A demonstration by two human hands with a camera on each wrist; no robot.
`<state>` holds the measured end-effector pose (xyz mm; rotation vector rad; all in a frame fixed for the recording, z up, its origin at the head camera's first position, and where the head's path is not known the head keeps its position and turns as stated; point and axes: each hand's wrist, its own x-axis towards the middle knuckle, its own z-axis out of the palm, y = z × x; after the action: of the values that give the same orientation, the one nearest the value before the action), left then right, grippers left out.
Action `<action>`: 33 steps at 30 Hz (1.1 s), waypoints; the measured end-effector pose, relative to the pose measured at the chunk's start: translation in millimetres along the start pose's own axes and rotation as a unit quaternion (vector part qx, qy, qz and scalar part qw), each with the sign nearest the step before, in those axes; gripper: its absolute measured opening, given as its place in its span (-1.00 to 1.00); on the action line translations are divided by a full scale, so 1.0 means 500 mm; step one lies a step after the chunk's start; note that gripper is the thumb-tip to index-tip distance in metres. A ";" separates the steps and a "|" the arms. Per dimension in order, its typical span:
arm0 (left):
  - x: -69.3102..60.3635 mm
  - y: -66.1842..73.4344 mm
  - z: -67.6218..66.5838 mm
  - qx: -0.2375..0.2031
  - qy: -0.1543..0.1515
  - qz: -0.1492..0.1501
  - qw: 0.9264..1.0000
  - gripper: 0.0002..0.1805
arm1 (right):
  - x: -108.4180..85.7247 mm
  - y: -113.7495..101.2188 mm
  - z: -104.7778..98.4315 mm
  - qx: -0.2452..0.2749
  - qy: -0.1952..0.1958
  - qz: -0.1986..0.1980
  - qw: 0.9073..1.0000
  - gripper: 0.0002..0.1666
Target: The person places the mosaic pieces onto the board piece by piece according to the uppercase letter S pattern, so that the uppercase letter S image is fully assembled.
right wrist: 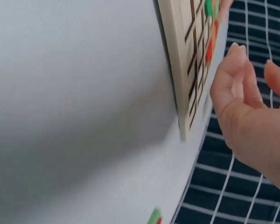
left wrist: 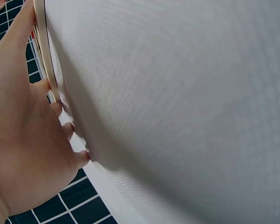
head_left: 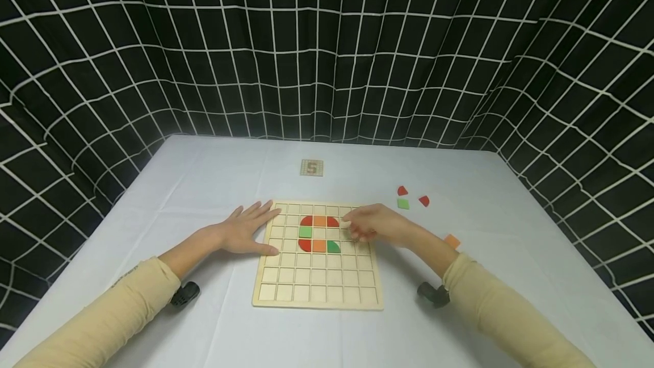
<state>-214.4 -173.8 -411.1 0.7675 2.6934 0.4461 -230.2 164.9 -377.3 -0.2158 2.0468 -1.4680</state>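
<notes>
A pale wooden grid board [head_left: 317, 277] lies on the white table. On its upper half sit red rounded pieces [head_left: 306, 221], orange squares [head_left: 319, 221], a light green square [head_left: 305, 232] and a dark green rounded piece [head_left: 333, 247]. My left hand [head_left: 247, 230] rests spread at the board's left edge; in the left wrist view its thumb and fingers [left wrist: 18, 37] touch that edge. Over the board's right side hovers my right hand [head_left: 375, 223], blurred. The right wrist view shows this hand [right wrist: 252, 112] with thumb and forefinger tips close together, other fingers loosely bent, and nothing visible between them.
Loose on the table to the right are two red pieces [head_left: 402, 191], a light green square [head_left: 403, 204] and an orange square [head_left: 452, 241] beside my right forearm. A small patterned card [head_left: 311, 167] lies beyond the board. Black curtains [head_left: 327, 61] with white grid lines surround the table.
</notes>
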 end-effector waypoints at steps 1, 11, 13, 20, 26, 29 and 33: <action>0.000 0.000 -0.001 0.000 0.001 0.001 1.000 0.12 | -0.003 0.001 -0.008 0.020 0.002 0.002 1.000 -0.59; -0.004 0.001 -0.006 0.005 -0.002 -0.005 1.000 0.09 | -0.027 -0.003 -0.082 0.123 0.038 -0.011 0.992 -0.37; -0.004 0.001 -0.006 0.002 -0.001 -0.004 1.000 0.09 | -0.029 -0.002 -0.097 0.134 0.043 -0.019 0.990 -0.34; -0.003 0.001 -0.003 0.003 -0.003 -0.008 1.000 0.10 | -0.030 0.013 -0.150 0.166 0.062 -0.041 0.983 -0.43; 0.000 0.000 -0.002 0.005 -0.003 -0.005 1.000 0.11 | -0.028 0.027 -0.186 0.193 0.080 -0.055 0.976 -0.42; 0.001 0.001 -0.003 0.004 -0.004 -0.005 1.000 0.10 | -0.025 0.037 -0.200 0.199 0.085 -0.060 0.975 -0.29; 0.002 0.000 -0.001 0.005 -0.004 -0.004 1.000 0.10 | -0.023 0.048 -0.214 0.182 0.097 -0.056 0.977 -0.25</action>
<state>-215.4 -173.4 -410.9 0.7597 2.6930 0.4271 -275.6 265.2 -372.8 -0.0394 1.8902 -1.9702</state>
